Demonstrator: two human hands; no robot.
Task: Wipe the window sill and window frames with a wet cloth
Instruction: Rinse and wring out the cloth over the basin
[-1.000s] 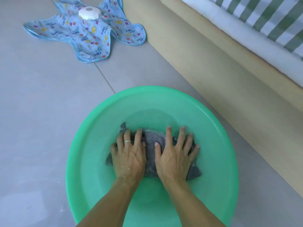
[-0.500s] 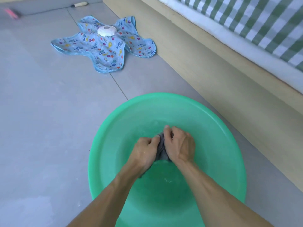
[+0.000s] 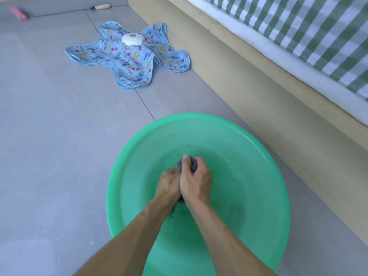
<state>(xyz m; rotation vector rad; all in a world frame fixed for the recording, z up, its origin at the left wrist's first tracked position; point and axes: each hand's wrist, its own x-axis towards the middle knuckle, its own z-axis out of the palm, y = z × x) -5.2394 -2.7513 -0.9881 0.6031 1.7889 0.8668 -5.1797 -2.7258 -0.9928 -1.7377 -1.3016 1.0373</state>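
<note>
A round green basin point(image 3: 127, 166) stands on the grey tiled floor with shallow water in it. Over its middle, my left hand point(image 3: 169, 185) and my right hand point(image 3: 196, 184) are pressed side by side, both closed tightly around a bunched grey cloth point(image 3: 193, 163). Only a dark wad of the cloth shows above my right thumb and a bit below the wrists; the rest is hidden inside my fists.
A blue fish-print fabric piece point(image 3: 127, 58) with a white round object point(image 3: 133, 38) on it lies on the floor beyond the basin. A wooden bed frame point(image 3: 249, 80) with a green checked mattress point(image 3: 318, 30) runs along the right. A small tool point(image 3: 100, 6) lies far back.
My hands went from lying flat on the spread cloth in the water to gathering it and squeezing it into a tight wad between both fists. The view tilted up and right.
</note>
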